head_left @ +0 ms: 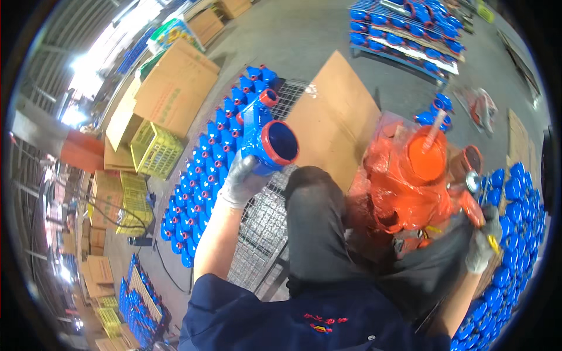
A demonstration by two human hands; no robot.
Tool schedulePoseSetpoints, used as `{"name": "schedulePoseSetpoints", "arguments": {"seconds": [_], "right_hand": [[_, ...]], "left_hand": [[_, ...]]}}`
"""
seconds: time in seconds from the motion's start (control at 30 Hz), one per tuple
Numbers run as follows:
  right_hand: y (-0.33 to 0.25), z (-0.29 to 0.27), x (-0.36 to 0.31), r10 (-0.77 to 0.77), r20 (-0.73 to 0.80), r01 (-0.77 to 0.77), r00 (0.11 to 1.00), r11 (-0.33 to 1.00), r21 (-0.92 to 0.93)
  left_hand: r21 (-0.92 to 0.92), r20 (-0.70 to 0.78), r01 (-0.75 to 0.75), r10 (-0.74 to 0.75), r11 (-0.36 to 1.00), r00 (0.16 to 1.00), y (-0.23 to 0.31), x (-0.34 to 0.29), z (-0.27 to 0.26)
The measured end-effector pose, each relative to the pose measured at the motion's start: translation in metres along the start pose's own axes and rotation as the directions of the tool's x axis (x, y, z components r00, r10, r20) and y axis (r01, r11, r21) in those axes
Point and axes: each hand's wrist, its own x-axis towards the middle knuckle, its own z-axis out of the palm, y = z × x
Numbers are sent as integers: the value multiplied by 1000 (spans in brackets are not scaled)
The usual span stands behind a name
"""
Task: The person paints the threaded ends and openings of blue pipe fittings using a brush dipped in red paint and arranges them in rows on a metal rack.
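Note:
My left hand (239,181), in a grey-white work glove, is closed around a blue metal valve body (256,131) with red-painted rims, raised off the floor. Its wide round opening faces right. At the right, my gloved right hand (485,248) is closed, with a bit of yellow showing at its fingers; the rest of what it grips is hard to make out. Just beyond that hand stands an orange-coated stand (404,196) carrying a tub of orange-red paint (425,167). A pale stick (434,130) leans in the tub.
Rows of blue valve bodies (202,181) stand left of a wire mesh rack (263,245); more (512,234) are stacked at right. A cardboard sheet (333,111) lies ahead. Yellow crates (157,149) line the left. A loaded rack (404,41) stands far back.

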Motion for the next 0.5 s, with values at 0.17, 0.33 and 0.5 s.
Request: {"name": "schedulePoseSetpoints", "arguments": {"seconds": [0.17, 0.33, 0.5], "right_hand": [[49, -30, -65, 312, -255, -403, 915, 696, -595], [48, -23, -60, 238, 14, -128, 971, 569, -813], [8, 59, 22, 119, 270, 204, 956, 394, -896]], "left_hand": [[228, -311, -150, 217, 962, 925, -28, 25, -129], [560, -662, 334, 167, 758, 731, -96, 85, -241], [585, -784, 810, 277, 28, 556, -147, 173, -281]]}}
